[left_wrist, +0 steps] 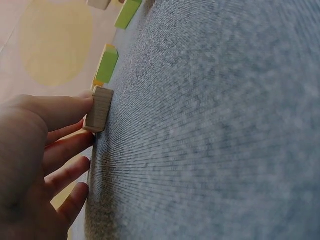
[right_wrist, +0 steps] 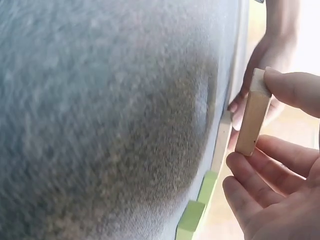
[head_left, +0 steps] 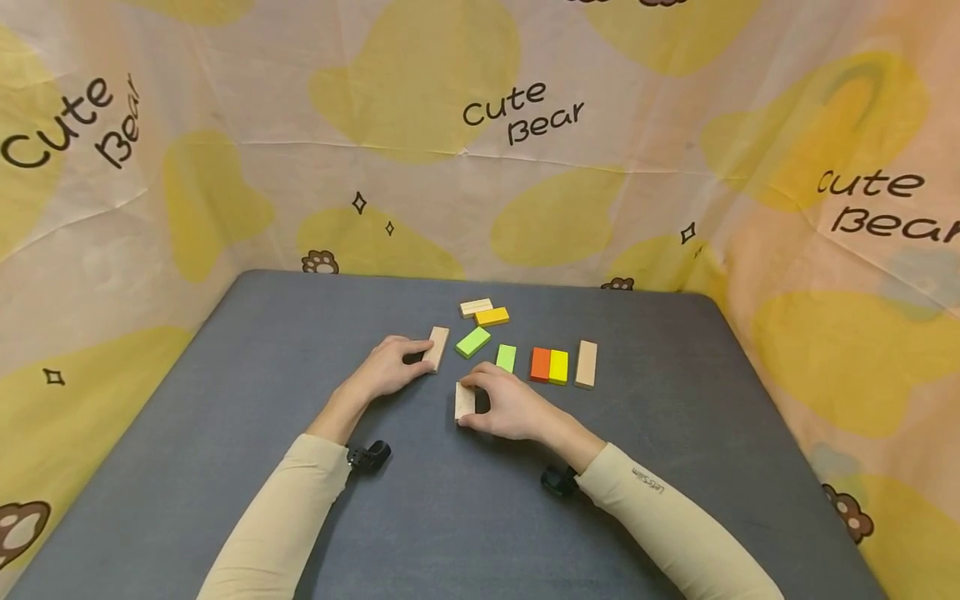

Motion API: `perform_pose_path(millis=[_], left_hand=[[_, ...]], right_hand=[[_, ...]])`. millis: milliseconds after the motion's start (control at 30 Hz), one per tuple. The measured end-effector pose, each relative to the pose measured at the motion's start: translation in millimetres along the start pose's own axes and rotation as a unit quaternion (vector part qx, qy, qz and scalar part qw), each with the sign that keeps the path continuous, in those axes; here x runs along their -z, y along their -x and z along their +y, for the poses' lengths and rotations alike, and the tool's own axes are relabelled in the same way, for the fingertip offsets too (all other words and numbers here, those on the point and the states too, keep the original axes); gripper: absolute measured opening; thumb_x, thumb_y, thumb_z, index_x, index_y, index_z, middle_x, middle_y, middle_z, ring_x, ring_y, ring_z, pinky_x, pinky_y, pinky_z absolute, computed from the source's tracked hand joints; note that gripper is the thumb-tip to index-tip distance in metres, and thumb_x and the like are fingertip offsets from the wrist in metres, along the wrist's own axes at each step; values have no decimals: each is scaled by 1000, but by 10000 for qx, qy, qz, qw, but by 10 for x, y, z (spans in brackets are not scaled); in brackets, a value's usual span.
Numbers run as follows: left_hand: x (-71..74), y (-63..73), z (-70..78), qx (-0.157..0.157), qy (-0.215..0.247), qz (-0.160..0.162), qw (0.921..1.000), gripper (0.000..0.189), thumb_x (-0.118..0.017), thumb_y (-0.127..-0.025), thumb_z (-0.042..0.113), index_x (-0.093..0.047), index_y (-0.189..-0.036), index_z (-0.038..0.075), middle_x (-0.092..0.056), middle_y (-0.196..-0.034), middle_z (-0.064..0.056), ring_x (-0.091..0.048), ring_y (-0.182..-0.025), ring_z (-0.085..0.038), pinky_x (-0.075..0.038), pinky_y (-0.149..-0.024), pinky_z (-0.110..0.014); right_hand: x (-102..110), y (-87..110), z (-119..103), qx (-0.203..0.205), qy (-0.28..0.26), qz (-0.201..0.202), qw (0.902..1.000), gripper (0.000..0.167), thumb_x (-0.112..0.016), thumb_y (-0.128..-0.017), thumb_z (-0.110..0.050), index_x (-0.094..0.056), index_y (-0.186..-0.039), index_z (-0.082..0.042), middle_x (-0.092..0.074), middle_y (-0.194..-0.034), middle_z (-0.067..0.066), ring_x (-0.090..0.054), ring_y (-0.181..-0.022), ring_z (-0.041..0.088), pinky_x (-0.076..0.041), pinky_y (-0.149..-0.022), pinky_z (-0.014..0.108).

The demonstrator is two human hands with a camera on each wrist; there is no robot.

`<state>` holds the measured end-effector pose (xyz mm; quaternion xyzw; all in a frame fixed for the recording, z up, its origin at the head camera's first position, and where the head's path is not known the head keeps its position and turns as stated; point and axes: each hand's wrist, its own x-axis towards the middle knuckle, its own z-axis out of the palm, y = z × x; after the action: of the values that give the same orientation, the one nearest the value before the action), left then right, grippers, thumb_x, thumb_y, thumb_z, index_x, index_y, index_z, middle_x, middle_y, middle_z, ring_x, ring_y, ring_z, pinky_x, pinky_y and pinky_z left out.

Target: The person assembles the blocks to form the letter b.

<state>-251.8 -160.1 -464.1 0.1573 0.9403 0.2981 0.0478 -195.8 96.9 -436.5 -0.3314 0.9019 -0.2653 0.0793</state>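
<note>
Near the middle of the table, my left hand [head_left: 384, 367] holds a plain wooden block [head_left: 436, 349] by its side, thumb and fingertips on its edges. In the left wrist view the thumb lies along that block [left_wrist: 99, 110], with the other fingers spread below. My right hand [head_left: 512, 406] pinches a second plain wooden block [head_left: 465, 402] end to end between thumb and fingertips, closer to me and a little to the right. The right wrist view shows this block [right_wrist: 253, 117] close up. Just beyond the right hand lies a green block [head_left: 506, 357], its near end close to the fingers.
Another green block [head_left: 473, 342] lies beyond the held ones. Farther back, a yellow-orange block [head_left: 492, 317] adjoins a pale wooden one [head_left: 476, 307]. To the right, red [head_left: 540, 365] and yellow [head_left: 558, 367] blocks sit side by side, near a wooden block [head_left: 587, 364]. Printed cloth [head_left: 420, 92] surrounds the grey table [head_left: 450, 517].
</note>
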Motion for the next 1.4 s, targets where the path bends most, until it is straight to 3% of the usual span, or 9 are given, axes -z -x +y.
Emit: perform_pose_path(millis=[467,1100,1400], left_hand=[[6,-21,20,-74,72,53,9999,53,-71,-97,36,-61,-142,11,-63,-137,-17,-48,-132,-37,-38,-109,-56],[2,-37,-19,-52,-33,-4,10000,55,-70,-97,40,-60,-144,13,-62,-138,-16,-48,-132,-37,-38,-109,-56],[-5,-41,-32,-82,-21,34,10000,54,-71,-97,38,-61,-143,12,-63,-138,-16,-49,-131,-36,-38,-109,-55]], right_hand=[[-117,-36,-67,50,269,-458,9986,55,-80,-89,-36,-65,-132,-6,-61,-126,3,-56,-107,14,-49,-97,27],[-235,-60,-196,258,665,-502,9962,54,-80,-88,-40,-67,-129,-7,-62,-122,2,-54,-103,14,-50,-87,25],[-266,-54,-213,309,761,-433,9957,55,-80,-88,-43,-67,-129,-8,-62,-123,2,-55,-106,15,-50,-89,27]])
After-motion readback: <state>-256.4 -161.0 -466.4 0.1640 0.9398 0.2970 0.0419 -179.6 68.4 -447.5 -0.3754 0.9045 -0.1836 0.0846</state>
